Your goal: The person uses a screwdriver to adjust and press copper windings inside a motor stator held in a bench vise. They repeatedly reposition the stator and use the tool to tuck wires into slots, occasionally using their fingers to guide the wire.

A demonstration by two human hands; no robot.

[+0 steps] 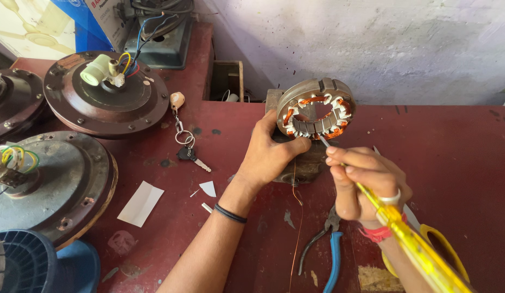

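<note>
On the red workbench (458, 141), the left hand (271, 152) grips a part-wound motor ring (316, 108) upright on a block while the right hand (366, 182), closed around a yellow screwdriver (410, 239), prods its copper coils, with loose wire (296, 217) trailing.

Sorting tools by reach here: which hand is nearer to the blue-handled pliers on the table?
Right. The right hand, holding a yellow screwdriver, hovers just above the pliers; the left hand grips the stator farther up the table.

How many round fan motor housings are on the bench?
3, all at left: one at the back with a cream part on top, one nearer, one cut off by the left edge. More may lie outside view.
</note>
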